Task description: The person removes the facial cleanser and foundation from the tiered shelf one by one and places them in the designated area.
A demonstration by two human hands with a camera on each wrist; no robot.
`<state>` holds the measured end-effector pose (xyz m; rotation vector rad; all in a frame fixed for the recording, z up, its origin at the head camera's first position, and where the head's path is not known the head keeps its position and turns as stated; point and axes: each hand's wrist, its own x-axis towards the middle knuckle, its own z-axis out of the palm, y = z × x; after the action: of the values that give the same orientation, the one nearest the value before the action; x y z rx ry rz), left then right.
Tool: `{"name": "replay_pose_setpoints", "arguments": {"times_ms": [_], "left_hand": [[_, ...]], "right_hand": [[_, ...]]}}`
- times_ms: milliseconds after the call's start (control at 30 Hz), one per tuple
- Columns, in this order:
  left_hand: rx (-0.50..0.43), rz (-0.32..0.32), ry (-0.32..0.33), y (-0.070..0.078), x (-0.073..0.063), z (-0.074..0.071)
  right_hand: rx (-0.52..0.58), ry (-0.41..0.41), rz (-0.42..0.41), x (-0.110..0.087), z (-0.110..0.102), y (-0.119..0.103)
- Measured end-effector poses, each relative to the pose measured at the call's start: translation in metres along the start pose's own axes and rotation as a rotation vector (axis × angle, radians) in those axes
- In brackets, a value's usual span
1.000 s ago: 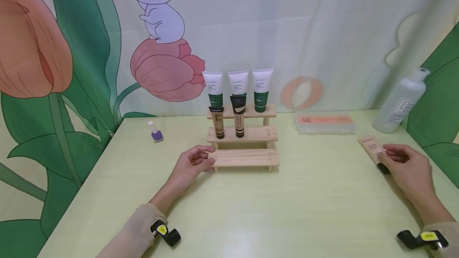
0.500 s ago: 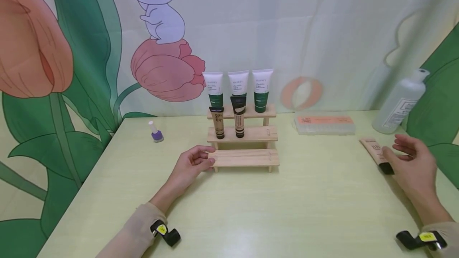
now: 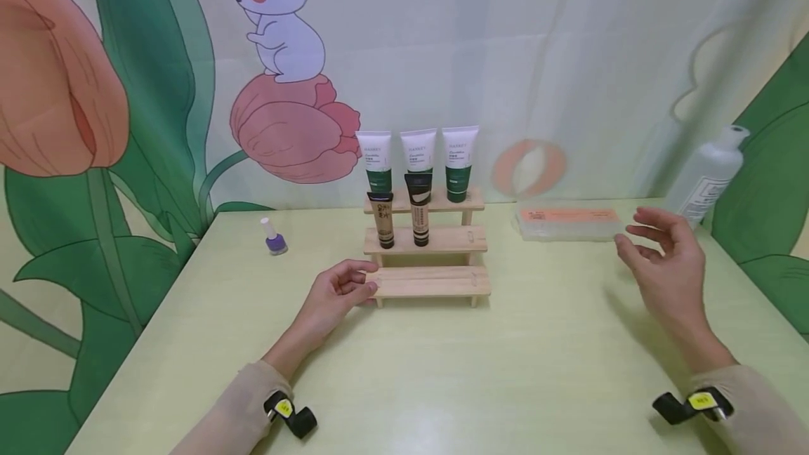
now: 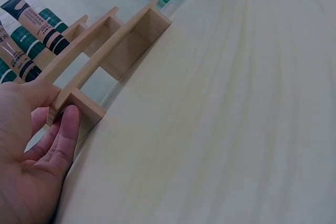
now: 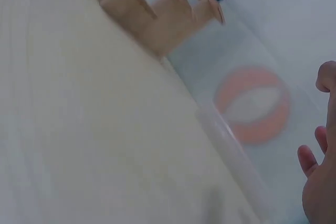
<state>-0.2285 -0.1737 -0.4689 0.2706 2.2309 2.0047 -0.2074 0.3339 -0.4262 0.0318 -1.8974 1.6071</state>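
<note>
My left hand pinches the left end of the lowest step of a three-tier wooden display stand; in the left wrist view, its fingers bend at the step's end leg. Three white-and-green tubes stand on the top tier. Two beige tubes with black caps stand on the middle one. The bottom tier is bare. My right hand is raised over the table's right side, thumb and fingers apart with nothing showing between them. The BB cream tube is out of sight in the head view.
A flat clear plastic box with an orange label lies at the back, left of my right hand. Behind that hand stands a white bottle, partly covered. A purple nail polish bottle stands at the left. A printed curtain hangs behind.
My right hand has let go of the BB cream tube and moved left and up, now near the plastic box. The left hand stays on the stand.
</note>
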Motion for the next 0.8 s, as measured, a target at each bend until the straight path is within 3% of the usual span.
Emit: {"name": "replay_pose_setpoints", "arguments": {"times_ms": [133,233,567,800], "left_hand": [[-0.006,-0.001,0.002,-0.001,0.0,0.001],[-0.005,-0.001,0.006,-0.001,0.001,0.001],[-0.005,-0.004,0.008,0.001,0.0,0.001],[0.002,0.004,0.003,0.001,-0.001,0.001]], "right_hand": [[0.149,-0.096,-0.042,-0.001,0.036,-0.015],[0.203,-0.174,-0.073,-0.002,0.064,-0.026],[0.145,-0.402,-0.112,-0.014,0.143,-0.051],[0.209,-0.514,-0.079,-0.019,0.182,-0.059]]}}
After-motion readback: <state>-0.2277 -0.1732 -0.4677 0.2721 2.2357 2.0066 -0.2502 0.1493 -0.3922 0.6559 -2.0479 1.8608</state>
